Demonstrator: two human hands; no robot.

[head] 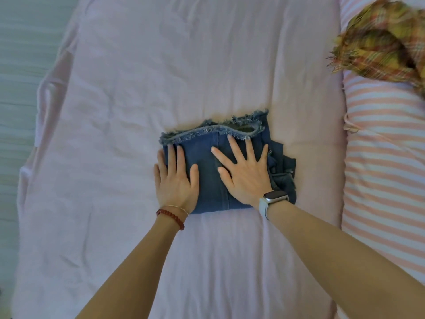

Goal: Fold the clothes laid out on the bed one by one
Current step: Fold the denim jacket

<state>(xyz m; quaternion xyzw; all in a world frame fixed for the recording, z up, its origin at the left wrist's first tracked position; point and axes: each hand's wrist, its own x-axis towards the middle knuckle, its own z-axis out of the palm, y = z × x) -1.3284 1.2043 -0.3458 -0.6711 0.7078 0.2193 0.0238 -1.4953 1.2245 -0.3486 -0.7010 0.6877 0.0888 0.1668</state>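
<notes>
The folded denim garment (207,171) lay mid-bed (138,77), frayed hem away from the person. The left hand (176,180) pressed its left edge, fingers together; the right hand (245,173) lay flat on it, fingers spread. A plaid scarf (381,42) sat far right of it.

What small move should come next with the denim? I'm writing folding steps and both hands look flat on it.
Probably lift both hands off and set the folded denim aside. It already lies as a compact bundle on the pink sheet, with the left hand and right hand pressing it flat, fingers straight. A plaid garment waits unfolded at the upper right.
</notes>
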